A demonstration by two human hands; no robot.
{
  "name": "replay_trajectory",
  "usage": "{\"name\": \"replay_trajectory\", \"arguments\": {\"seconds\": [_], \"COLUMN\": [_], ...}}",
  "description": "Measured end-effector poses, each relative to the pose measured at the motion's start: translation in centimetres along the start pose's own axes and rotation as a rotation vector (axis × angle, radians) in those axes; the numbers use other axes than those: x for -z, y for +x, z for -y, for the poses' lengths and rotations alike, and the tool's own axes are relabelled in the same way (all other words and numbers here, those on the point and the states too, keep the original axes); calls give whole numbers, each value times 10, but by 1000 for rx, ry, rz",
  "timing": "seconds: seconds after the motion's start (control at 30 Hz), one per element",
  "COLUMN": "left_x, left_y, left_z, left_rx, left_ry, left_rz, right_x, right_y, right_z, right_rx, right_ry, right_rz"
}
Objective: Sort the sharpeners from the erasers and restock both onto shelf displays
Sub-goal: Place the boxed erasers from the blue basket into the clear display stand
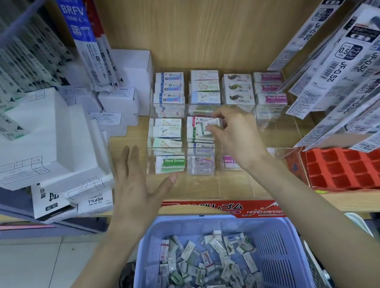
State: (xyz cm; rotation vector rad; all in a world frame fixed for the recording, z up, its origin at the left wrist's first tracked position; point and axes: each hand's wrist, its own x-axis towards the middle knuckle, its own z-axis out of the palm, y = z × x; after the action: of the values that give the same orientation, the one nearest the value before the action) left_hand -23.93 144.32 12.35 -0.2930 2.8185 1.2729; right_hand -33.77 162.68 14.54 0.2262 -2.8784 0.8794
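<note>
Wooden shelf [130,138]: right fingers [219,113] pinch an eraser [208,124], partly hidden; left fingers [131,160] spread, empty.

A light wood-grain back panel [213,19] fills 12 o'clock above a matching wooden shelf board [128,141]. Stacked white boxes [34,149] sit at 9 o'clock. Hanging refill packets [1,62] crowd 10 o'clock, and more barcoded packets [348,72] fan out at 2 o'clock. A red cardboard tray [349,170] rests at 3 o'clock. Pale glossy floor tiles [29,271] reflect soft light at 8 o'clock.
</note>
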Motion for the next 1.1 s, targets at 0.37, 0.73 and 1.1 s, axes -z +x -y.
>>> {"name": "replay_trajectory", "arguments": {"seconds": [0.37,0.73,1.1], "left_x": [-11,-15,-99], "left_y": [-4,-25,-133], "left_z": [21,25,148], "left_rx": [30,-7,141], "left_ry": [-189,-101,81], "left_rz": [177,77,34], "right_x": [-13,-1,-171], "right_y": [16,1,-267], "right_z": [4,8,-100], "right_rx": [168,207,-150], "right_ry": [-307,-366,39], "right_rz": [204,243,949]}}
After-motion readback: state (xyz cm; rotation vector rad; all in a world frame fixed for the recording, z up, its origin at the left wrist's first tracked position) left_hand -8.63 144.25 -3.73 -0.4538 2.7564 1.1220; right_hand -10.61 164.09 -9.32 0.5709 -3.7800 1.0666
